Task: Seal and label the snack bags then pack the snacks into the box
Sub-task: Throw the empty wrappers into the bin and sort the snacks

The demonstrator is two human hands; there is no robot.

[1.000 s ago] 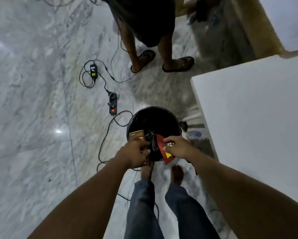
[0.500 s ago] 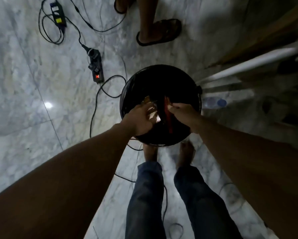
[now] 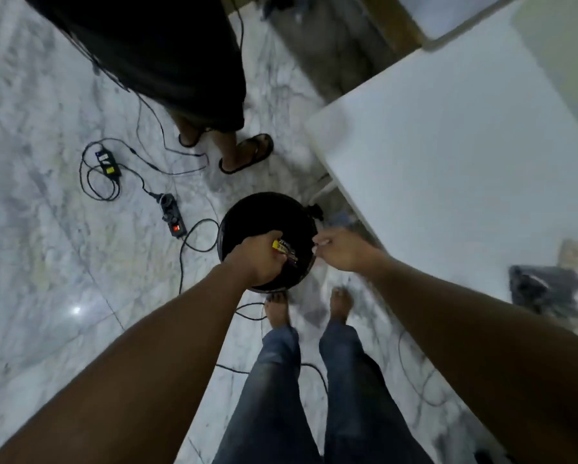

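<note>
Snack packet held over the black bin (image 3: 247,212)

The left hand (image 3: 259,262) grips a snack packet (image 3: 284,251) above the bin's near rim; a slip would likely drop it inside, where the contents are too dark to tell. The right hand (image 3: 342,252) hovers at the right rim, too blurred to judge.

A black bin (image 3: 267,211) is noted beneath the left hand (image 3: 260,259), and a yellow, dark-printed packet (image 3: 283,251) within its grip. Grey-veined white flooring (image 3: 46,246) is recorded to its left.
</note>
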